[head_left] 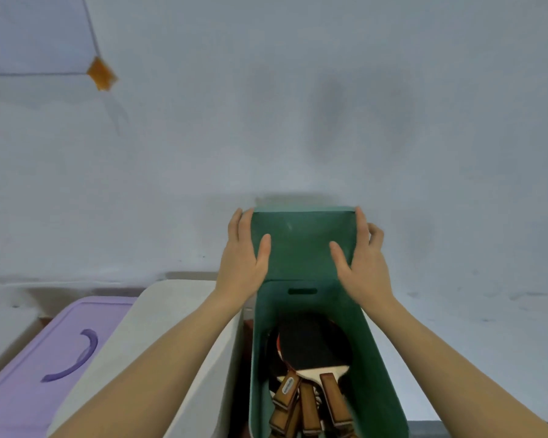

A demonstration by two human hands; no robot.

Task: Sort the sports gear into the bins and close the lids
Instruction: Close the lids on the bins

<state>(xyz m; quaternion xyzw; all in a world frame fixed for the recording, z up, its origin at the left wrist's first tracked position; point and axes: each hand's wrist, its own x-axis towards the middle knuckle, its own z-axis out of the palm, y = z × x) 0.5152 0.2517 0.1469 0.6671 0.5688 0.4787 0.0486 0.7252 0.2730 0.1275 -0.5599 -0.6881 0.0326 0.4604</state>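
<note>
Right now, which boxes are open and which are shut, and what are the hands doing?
Green bin: open, table tennis paddles inside.
Green lid: off the bin, held up against the wall.
Left hand: holds the lid's left edge.
Right hand: holds the lid's right edge.
White bin: lid on.
Purple bin: lid on.

The bearing surface shows only as a dark reddish-brown strip (246, 336), below and just left of where the left hand (241, 257) and right hand (364, 263) grip the flat green plastic lid (301, 245); floor or shelf, I cannot tell. Straight below the grip stands an open tall green plastic bin (377, 374). Left of it stand a closed white plastic bin (159, 343) and, farther left, a lilac plastic bin with a curved lid handle (45, 343).
</note>
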